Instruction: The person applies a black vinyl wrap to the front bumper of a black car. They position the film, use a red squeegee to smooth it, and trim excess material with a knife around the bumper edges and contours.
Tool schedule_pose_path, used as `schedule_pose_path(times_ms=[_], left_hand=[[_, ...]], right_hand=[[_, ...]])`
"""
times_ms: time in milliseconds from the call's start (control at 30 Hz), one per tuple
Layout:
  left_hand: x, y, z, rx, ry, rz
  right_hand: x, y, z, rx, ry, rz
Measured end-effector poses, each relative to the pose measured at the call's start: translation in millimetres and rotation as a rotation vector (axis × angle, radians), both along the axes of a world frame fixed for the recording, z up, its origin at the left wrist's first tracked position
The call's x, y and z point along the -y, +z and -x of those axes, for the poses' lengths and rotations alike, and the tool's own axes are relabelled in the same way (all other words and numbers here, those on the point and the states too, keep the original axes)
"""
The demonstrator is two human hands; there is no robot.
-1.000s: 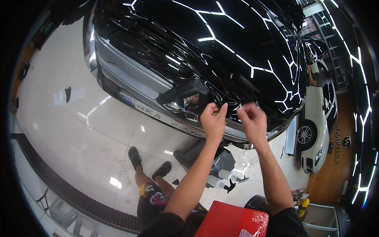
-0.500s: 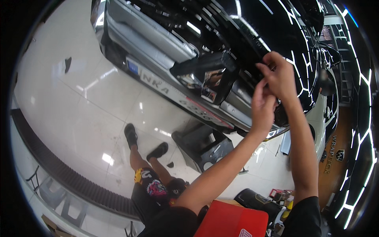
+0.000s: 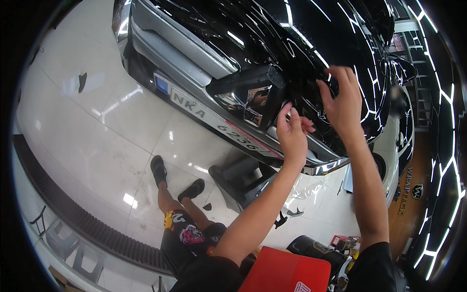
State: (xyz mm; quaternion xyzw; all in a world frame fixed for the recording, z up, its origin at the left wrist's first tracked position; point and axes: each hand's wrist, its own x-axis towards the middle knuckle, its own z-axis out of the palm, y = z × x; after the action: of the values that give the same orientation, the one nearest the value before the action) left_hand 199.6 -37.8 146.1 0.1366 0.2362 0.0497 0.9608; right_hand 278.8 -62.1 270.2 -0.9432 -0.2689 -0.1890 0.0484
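A glossy black car body panel (image 3: 311, 29) stretches across the top, its surface wrinkled with bright reflections near my hands. My right hand (image 3: 344, 97) is over this panel, its thumb and fingers apart in a curve. Lower and to the left, my left hand (image 3: 293, 134) hovers by the silver bumper trim, its fingers loosely spread. I cannot make out anything held in either hand. Just left of my left hand sits a black housing with mirror-like faces (image 3: 258, 100). A licence plate (image 3: 214, 117) is mounted below it on the bumper.
On the floor below the bumper stands a black step stool (image 3: 236, 180). A red flat-topped object (image 3: 287, 270) is at the lower edge, beside a black bucket (image 3: 316, 248). A dark floor grate (image 3: 82, 214) runs along the left. A white car (image 3: 396, 141) stands at right.
My hands were close together over the panel and have come apart. The left hand has moved left and down toward the housing; the right hand's fingers have opened, with little other movement.
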Motion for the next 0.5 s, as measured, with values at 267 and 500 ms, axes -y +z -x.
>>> schedule_pose_path(times_ms=[267, 500], left_hand=[[9.9, 0.8, 6.7, -0.061, 0.118, -0.7], [10.1, -3.4, 15.9, 0.254, 0.089, -0.628]], right_hand=[[-10.1, -16.4, 33.9, -0.239, -0.103, 0.012], [1.1, -18.2, 23.0, -0.328, -0.191, 0.023]])
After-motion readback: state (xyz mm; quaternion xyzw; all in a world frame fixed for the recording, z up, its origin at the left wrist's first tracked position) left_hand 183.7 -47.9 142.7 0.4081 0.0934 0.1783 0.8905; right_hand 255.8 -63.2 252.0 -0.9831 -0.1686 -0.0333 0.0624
